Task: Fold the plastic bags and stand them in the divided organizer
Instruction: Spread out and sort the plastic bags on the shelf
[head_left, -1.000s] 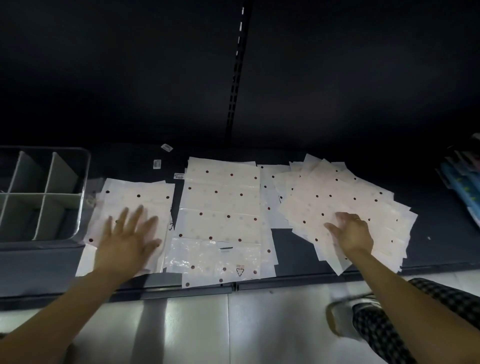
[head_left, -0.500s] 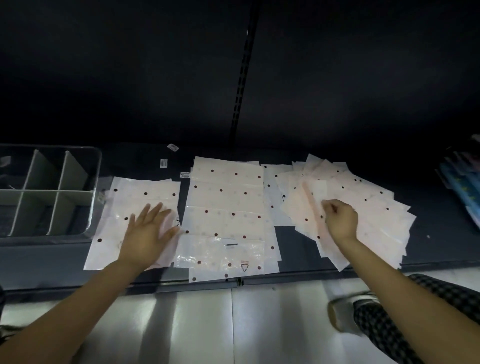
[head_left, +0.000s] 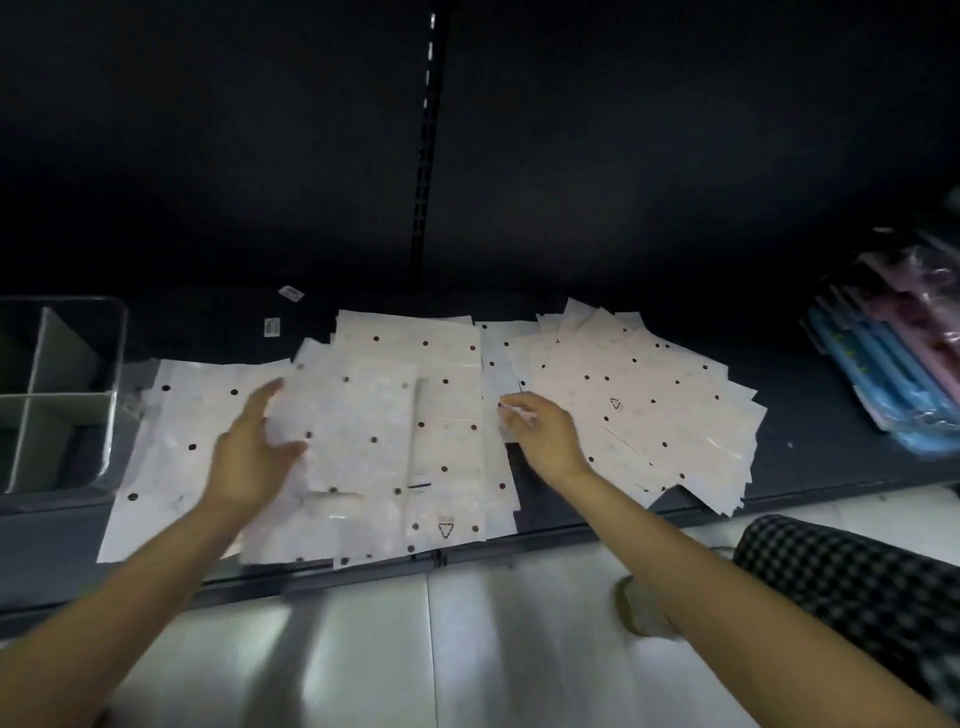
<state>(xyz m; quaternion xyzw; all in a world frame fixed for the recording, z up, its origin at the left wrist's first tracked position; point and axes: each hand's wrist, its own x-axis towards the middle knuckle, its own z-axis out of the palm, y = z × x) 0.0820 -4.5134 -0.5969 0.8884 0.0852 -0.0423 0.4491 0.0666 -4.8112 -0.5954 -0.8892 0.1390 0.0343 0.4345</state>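
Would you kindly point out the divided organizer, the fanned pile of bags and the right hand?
divided organizer (head_left: 61, 358): head view, on its upright grey divider.
fanned pile of bags (head_left: 660, 415): head view, on the top bag's dotted face.
right hand (head_left: 540, 431): head view, on the back of the hand.

We seem to be in a shop: a dark metal display shelf with a slotted upright behind, packaged goods stacked at right, pale tiled floor below.
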